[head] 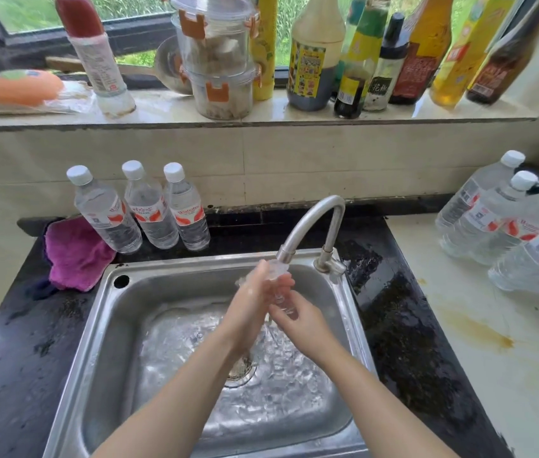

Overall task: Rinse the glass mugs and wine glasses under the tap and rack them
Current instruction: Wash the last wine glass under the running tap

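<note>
Both hands meet over the middle of the sink, just under the tap spout [284, 256]. The right hand [297, 320] curls its fingers round a clear glass piece [279, 285], blurred and wet, so I cannot tell whether it is a mug or a wine glass. The left hand [251, 300] lies against the glass with fingers nearly straight, pressing its side rather than clasping it. The glass sits directly below the spout, tilted, above the drain.

The steel sink [102, 319] holds a shallow, rippling layer of water around the drain [240, 370].

On the dark desk [7, 375] at the far left of the sink stand three small water bottles [149, 209] with white caps, side by side, each with water in it. A magenta cloth [74, 254] lies crumpled just beside them. On the pale surface to the right stand three larger water bottles [492, 216], close together.

On the window sill [261, 119] two clear lidded tubs [218, 57] with orange clips are stacked, with pale contents I cannot identify. Sauce and oil bottles crowd to their right.
</note>
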A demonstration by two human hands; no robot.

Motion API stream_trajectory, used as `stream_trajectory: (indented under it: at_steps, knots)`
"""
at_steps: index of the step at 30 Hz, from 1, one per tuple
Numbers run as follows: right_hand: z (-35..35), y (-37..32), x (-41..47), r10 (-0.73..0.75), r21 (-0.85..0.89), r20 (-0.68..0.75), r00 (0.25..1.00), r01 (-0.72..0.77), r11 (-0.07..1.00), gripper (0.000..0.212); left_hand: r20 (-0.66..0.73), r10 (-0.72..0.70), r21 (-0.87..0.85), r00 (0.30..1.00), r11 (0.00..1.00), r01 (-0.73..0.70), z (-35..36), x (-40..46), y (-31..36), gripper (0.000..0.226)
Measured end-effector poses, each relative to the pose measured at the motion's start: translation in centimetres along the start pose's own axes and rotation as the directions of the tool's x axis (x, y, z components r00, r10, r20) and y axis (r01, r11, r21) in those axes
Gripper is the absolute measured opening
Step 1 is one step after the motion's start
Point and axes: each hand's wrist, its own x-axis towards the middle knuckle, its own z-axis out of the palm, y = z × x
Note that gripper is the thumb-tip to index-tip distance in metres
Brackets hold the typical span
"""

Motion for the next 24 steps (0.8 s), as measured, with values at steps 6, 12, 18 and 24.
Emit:
stream_trajectory:
  at_steps: [6,12,18,24]
  knots:
    - [0.6,1.3,-0.6,0.033,0.129,-0.013,0.999,-0.031,0.991,0.033,0.141,0.197,0.556,0.970,0.795,-0.242,-1.9,-0.6,-0.7,0.018]
    - [0.3,-0.4,0.2,-0.064,-0.049,-0.115,0.991,0.058,0.997,0.030,0.125,0.272,0.550,0.954,0.781,-0.295,-2.4,0.0,-0.1,0.017]
    - [0.2,-1.4,2.0,-0.167,0.075,-0.118,0.979,0.176,0.981,0.033,-0.210,0.211,0.008,0.955,0.977,-0.214,-3.4,-0.8,0.3,0.017]
    - [-0.9,0.6,1.3,-0.055,0.165,-0.148,0.988,0.080,0.983,0.024,-0.190,0.143,-0.058,0.971,0.986,-0.157,-3.1,-0.9,-1.0,0.019]
